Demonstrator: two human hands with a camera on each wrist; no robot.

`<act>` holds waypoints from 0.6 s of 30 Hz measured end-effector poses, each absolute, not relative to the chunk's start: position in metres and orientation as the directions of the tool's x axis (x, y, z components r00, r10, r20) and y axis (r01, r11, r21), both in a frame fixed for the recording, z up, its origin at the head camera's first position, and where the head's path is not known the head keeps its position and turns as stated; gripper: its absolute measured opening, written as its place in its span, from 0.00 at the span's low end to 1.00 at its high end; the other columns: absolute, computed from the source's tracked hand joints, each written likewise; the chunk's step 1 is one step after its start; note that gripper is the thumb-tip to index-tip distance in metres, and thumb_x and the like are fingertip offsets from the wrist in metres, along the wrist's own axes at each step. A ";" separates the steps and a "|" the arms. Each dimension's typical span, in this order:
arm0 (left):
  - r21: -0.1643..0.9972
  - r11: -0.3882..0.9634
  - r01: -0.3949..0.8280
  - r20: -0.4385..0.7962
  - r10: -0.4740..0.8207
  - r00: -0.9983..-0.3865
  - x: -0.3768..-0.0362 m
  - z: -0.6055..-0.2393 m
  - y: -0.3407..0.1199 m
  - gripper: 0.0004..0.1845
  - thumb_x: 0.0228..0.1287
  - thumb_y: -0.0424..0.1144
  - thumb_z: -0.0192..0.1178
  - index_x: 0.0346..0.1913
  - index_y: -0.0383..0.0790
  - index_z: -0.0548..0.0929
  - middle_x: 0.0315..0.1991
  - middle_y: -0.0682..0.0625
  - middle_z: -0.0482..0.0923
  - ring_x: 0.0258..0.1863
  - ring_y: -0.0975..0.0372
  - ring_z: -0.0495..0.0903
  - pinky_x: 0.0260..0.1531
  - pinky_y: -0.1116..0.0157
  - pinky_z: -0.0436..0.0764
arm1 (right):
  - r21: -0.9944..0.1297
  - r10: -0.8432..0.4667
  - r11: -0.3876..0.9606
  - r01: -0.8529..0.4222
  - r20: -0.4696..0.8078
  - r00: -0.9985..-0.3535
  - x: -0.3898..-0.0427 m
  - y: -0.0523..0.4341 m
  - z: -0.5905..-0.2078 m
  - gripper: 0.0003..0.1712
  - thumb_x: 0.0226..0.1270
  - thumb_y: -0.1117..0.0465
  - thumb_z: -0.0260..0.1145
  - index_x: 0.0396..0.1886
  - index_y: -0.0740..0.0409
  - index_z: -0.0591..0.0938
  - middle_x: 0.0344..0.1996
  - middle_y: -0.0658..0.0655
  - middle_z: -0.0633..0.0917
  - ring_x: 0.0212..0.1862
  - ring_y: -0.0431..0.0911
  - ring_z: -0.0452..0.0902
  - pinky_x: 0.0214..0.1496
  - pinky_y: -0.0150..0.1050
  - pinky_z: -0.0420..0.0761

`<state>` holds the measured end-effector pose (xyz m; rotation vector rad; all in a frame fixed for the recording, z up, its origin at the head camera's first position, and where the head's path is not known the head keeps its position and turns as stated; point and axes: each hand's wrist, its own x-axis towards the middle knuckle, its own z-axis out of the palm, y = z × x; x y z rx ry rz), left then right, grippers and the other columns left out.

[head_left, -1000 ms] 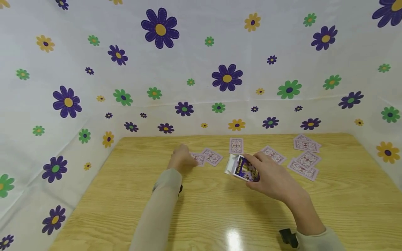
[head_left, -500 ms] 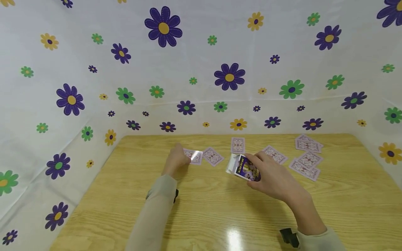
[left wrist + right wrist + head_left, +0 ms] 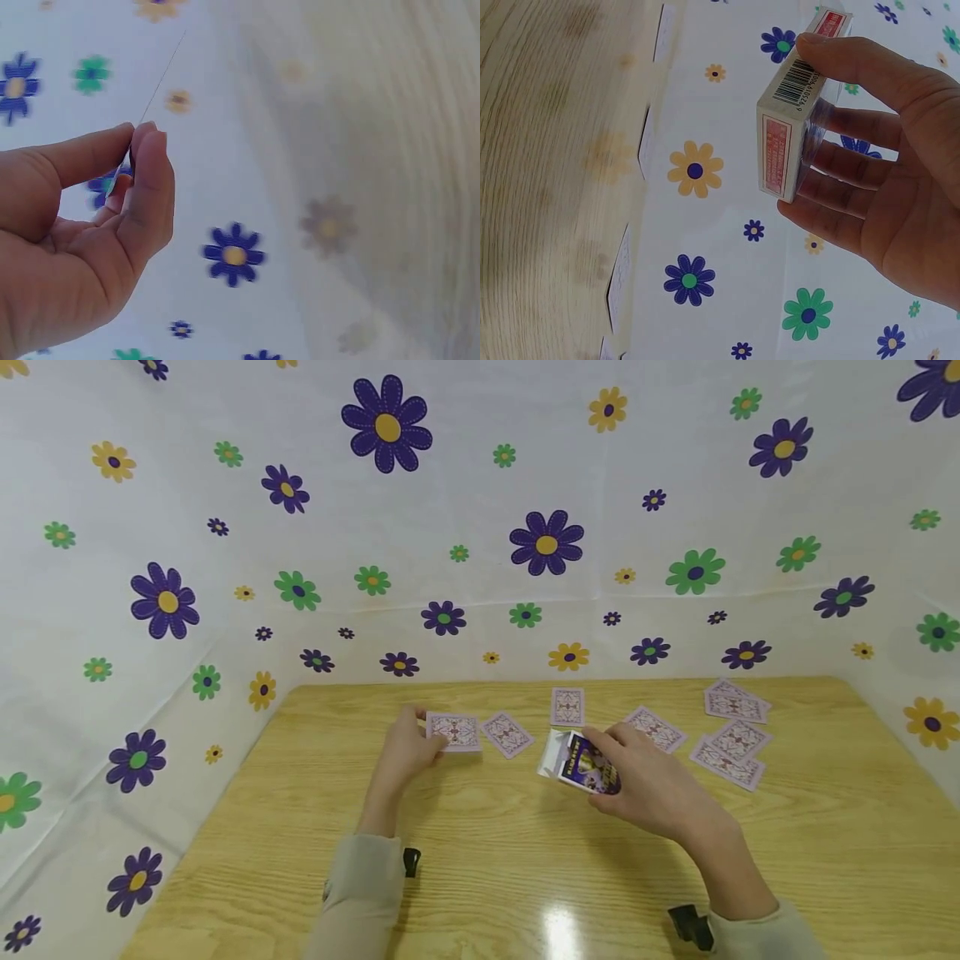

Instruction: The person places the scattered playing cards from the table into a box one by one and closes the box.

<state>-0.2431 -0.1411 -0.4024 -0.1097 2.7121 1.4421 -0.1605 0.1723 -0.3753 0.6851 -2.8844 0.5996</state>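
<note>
My left hand (image 3: 405,747) pinches a playing card (image 3: 456,732) between thumb and fingers, its patterned back showing in the head view. In the left wrist view that card (image 3: 162,81) appears almost edge-on as a thin line, apart from the table. A purple and white playing-card box (image 3: 589,765) is gripped by my right hand (image 3: 663,789) above the table, its white flap open toward the left. The right wrist view shows the thumb on the barcode side of the box (image 3: 793,94) and fingers behind it. What is inside the box cannot be seen.
Face-down cards lie across the far part of the wooden table (image 3: 487,860): a tilted card (image 3: 507,734), an upright one (image 3: 567,707), another card (image 3: 654,729) behind the right hand, and overlapping groups (image 3: 738,741) at right. A flowered cloth (image 3: 465,485) stands behind and at both sides.
My left hand has drawn the card leftward, away from the tilted card beside it, and now holds it raised. The right hand and the box have stayed nearly still.
</note>
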 end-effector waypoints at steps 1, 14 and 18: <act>0.843 0.533 -0.075 -0.074 -0.024 -0.997 -0.237 -0.399 -0.138 0.24 0.64 0.26 0.60 0.61 0.30 0.64 0.35 0.38 0.79 0.27 0.56 0.80 0.28 0.65 0.83 | -0.349 -0.406 0.821 -0.451 0.198 -0.892 -0.161 0.172 -0.376 0.44 0.51 0.55 0.79 0.68 0.62 0.73 0.50 0.60 0.79 0.44 0.47 0.75 0.45 0.43 0.81; 0.916 0.372 0.147 0.095 0.156 -0.983 -0.157 -0.346 -0.091 0.20 0.66 0.27 0.60 0.58 0.36 0.69 0.33 0.43 0.80 0.28 0.55 0.80 0.32 0.63 0.84 | -0.350 -0.406 0.820 -0.453 0.203 -0.891 -0.161 0.173 -0.377 0.44 0.51 0.55 0.79 0.67 0.63 0.73 0.50 0.60 0.79 0.43 0.46 0.75 0.43 0.41 0.81; 0.917 0.351 0.191 0.115 0.226 -0.967 -0.147 -0.341 -0.079 0.18 0.65 0.25 0.61 0.55 0.36 0.70 0.31 0.44 0.81 0.26 0.58 0.79 0.29 0.66 0.83 | -0.333 -0.416 0.818 -0.469 0.220 -0.882 -0.161 0.174 -0.376 0.44 0.50 0.56 0.80 0.67 0.65 0.73 0.48 0.60 0.79 0.42 0.46 0.75 0.43 0.41 0.81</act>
